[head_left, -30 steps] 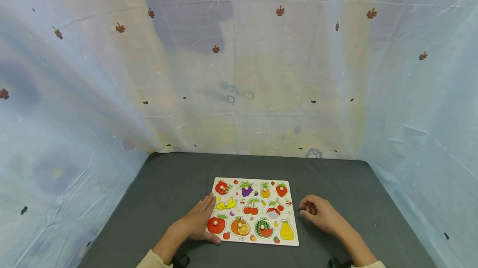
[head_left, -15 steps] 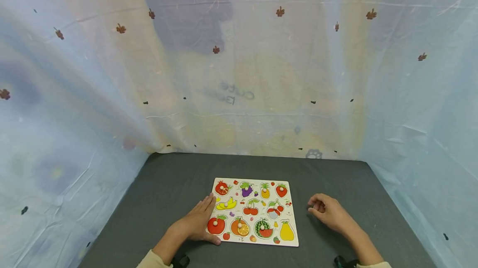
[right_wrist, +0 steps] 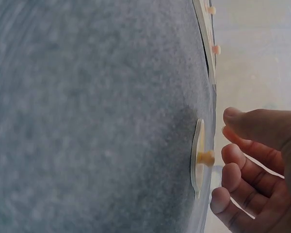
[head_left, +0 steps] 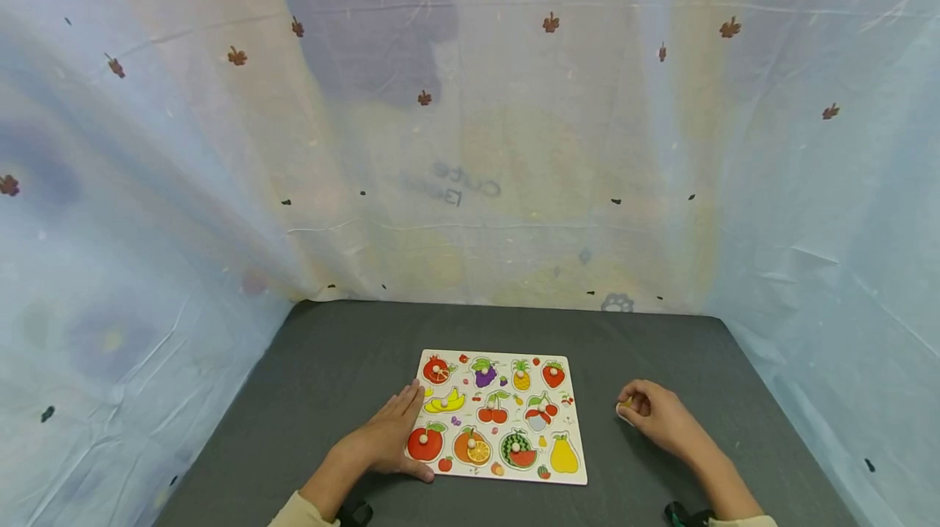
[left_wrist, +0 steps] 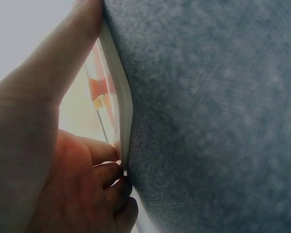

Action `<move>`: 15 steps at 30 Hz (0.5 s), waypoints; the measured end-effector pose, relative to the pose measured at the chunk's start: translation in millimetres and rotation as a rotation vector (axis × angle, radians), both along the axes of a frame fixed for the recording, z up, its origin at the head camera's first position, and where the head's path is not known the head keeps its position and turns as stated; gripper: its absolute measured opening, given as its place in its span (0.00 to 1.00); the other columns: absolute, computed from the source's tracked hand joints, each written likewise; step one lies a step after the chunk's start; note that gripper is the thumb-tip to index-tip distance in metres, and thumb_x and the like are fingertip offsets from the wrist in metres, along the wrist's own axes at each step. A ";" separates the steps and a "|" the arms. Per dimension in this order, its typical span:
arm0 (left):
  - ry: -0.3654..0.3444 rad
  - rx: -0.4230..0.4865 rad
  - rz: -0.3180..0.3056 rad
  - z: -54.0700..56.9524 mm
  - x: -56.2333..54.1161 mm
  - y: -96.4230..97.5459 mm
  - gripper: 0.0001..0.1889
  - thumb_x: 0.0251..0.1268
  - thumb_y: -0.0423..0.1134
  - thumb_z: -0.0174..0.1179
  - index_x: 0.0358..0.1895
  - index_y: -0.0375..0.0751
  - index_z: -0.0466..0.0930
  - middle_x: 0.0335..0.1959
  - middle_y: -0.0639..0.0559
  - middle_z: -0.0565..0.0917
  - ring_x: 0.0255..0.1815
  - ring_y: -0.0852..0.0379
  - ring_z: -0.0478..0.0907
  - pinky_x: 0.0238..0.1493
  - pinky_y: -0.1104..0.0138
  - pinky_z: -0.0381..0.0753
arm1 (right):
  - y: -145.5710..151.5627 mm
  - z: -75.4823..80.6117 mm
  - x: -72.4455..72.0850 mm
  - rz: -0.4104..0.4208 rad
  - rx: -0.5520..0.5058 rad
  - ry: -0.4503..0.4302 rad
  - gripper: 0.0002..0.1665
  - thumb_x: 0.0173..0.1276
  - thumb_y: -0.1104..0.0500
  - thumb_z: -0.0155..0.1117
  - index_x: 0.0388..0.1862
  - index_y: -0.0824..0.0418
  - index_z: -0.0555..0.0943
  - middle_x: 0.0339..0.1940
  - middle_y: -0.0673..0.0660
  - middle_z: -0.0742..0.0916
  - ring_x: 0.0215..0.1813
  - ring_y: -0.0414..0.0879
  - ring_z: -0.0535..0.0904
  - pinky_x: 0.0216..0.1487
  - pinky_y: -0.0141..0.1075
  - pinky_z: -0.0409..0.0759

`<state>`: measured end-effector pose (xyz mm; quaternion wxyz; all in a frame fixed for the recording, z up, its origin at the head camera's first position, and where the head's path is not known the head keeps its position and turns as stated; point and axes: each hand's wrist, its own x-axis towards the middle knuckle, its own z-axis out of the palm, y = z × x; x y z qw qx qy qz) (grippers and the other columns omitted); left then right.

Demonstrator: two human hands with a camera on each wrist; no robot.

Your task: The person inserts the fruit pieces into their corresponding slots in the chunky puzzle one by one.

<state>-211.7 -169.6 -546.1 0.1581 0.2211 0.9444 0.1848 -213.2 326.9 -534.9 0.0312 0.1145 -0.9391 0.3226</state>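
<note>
A white wooden fruit puzzle board (head_left: pixel 507 429) lies on the grey cloth, its printed fruit pieces topped by small round knobs. My left hand (head_left: pixel 382 433) rests along the board's left edge, fingers extended, thumb at the near corner; in the left wrist view its fingertips (left_wrist: pixel 117 187) meet the edge. To the right of the board is my right hand (head_left: pixel 661 417), fingers loosely bent. The right wrist view shows a thin puzzle piece (right_wrist: pixel 198 167) with a yellowish knob on the cloth, just beside those fingers (right_wrist: pixel 231 174). A sliver of that piece peeks from under the hand in the head view.
The dark grey cloth-covered table (head_left: pixel 352 339) extends around the board on all sides. Pale, patterned curtains (head_left: pixel 499 143) enclose it at the back and both sides. The pear (head_left: pixel 565 453) at the board's near right corner shows no knob.
My right hand has moved right, away from the board's right edge, and a pale bit of the piece now shows by its fingertips. The left hand and board have stayed put.
</note>
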 end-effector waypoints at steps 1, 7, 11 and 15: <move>0.000 0.000 0.001 0.3 0.1 0.1 0.75 0.45 0.69 0.82 0.86 0.27 0.48 0.88 0.33 0.48 0.89 0.35 0.46 0.86 0.42 0.51 | 1.0 -0.4 -0.4 -0.004 -0.003 -0.003 0.07 0.69 0.64 0.77 0.41 0.59 0.86 0.29 0.48 0.80 0.29 0.37 0.72 0.30 0.33 0.73; 0.002 0.002 0.001 1.1 0.8 0.4 0.75 0.45 0.69 0.82 0.86 0.27 0.48 0.88 0.33 0.48 0.89 0.35 0.46 0.86 0.42 0.51 | 5.5 -2.4 -2.1 -0.028 -0.003 -0.027 0.07 0.70 0.63 0.77 0.41 0.60 0.85 0.29 0.49 0.80 0.29 0.38 0.72 0.30 0.34 0.73; 0.003 0.003 0.000 1.1 1.1 0.4 0.75 0.45 0.69 0.82 0.85 0.27 0.48 0.88 0.32 0.48 0.89 0.35 0.47 0.86 0.42 0.52 | 7.3 -3.1 -3.4 -0.036 0.000 -0.036 0.07 0.70 0.63 0.76 0.41 0.61 0.85 0.29 0.49 0.80 0.28 0.39 0.72 0.29 0.35 0.73; 0.006 0.000 -0.002 0.9 1.1 0.5 0.74 0.45 0.69 0.82 0.85 0.27 0.48 0.88 0.32 0.48 0.88 0.35 0.47 0.86 0.42 0.52 | 9.0 -4.2 -4.3 -0.041 0.012 -0.044 0.06 0.71 0.63 0.76 0.41 0.60 0.85 0.30 0.49 0.80 0.29 0.39 0.71 0.30 0.35 0.72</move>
